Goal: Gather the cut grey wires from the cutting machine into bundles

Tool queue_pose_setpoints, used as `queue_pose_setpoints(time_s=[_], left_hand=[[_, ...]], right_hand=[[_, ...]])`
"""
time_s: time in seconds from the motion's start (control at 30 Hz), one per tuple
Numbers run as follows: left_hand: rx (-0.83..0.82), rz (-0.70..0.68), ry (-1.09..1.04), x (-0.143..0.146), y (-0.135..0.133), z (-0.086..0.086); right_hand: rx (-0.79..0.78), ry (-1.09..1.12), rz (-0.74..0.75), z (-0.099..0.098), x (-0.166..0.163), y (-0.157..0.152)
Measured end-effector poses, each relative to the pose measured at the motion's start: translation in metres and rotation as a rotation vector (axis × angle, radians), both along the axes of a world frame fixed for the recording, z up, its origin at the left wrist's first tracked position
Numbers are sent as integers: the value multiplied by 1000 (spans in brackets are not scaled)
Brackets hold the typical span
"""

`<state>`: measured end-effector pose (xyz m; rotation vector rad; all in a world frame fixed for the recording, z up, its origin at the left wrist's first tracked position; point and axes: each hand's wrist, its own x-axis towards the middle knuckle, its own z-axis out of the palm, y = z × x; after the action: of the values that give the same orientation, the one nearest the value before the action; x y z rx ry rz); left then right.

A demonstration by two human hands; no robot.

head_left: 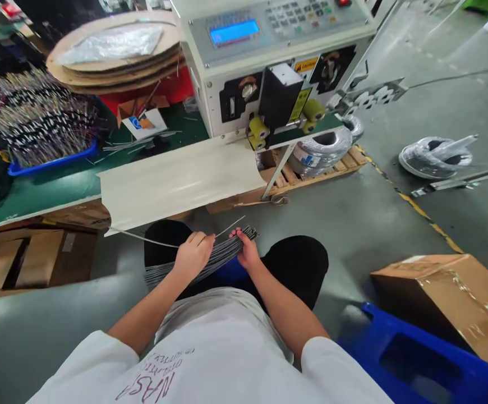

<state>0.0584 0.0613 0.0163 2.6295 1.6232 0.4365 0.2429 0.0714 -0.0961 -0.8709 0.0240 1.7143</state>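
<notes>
The bundle of grey wires point(222, 256) lies across the person's lap. The right hand point(249, 251) has its fingers curled tight around the bundle, close to one end, and the wire tips poke out just past the thumb. The left hand point(193, 255) is over the middle of the bundle. Its fingers are pinched on a single wire point(160, 243), which sticks out on both sides. I can't tell if they grip the bundle too.

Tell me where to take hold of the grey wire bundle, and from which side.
Probably near the right end of the grey wire bundle, coming from the right with fingers wrapped around it: the strands lie closer together there than at the wider left end. The right hand holds that end; the left hand is over the middle.
</notes>
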Motion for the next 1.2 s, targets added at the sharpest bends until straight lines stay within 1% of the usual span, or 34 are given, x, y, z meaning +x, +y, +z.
queue_pose_setpoints(time_s=[0.1,0.2,0.3,0.43,0.5,0.53,0.6,0.67,0.77,0.83,0.93,1.03,1.1,1.13,1.2], left_hand=[[-124,22,12,11,-15,-30],[-171,30,26,14,-20,-47],[-183,21,41,17,-21,-51],[-216,7,104,17,-21,-41],[-223,33,174,5,-23,-32],[-220,62,213,-6,-25,-28],[-208,142,281,-36,-31,-19],[-222,228,318,-73,-39,-14],[-315,337,270,-120,-58,-16],[-363,391,167,-140,-71,-24],[-332,457,32,-153,-89,-40],[-260,472,24,-158,-97,-53],[-225,429,75,-158,-94,-55],[-203,395,111,-156,-90,-53],[-128,293,169,-147,-75,-44]], right_hand=[[6,-25,-5,1,1,-2],[-26,-21,-6,0,2,-4],[-8,-7,-8,0,1,-4],[-9,0,-30,0,-1,-3],[-25,3,-53,0,-1,-4],[-34,6,-61,1,-1,-4],[-46,15,-67,1,0,-4],[-47,30,-66,1,1,-3],[-43,43,-87,0,0,-1],[-44,42,-103,-2,-1,1],[-48,44,-100,-6,-4,2],[-55,56,-91,-7,-5,1],[-56,66,-92,-7,-5,1],[-55,69,-94,-7,-5,0],[-45,73,-94,-7,-5,-1]])
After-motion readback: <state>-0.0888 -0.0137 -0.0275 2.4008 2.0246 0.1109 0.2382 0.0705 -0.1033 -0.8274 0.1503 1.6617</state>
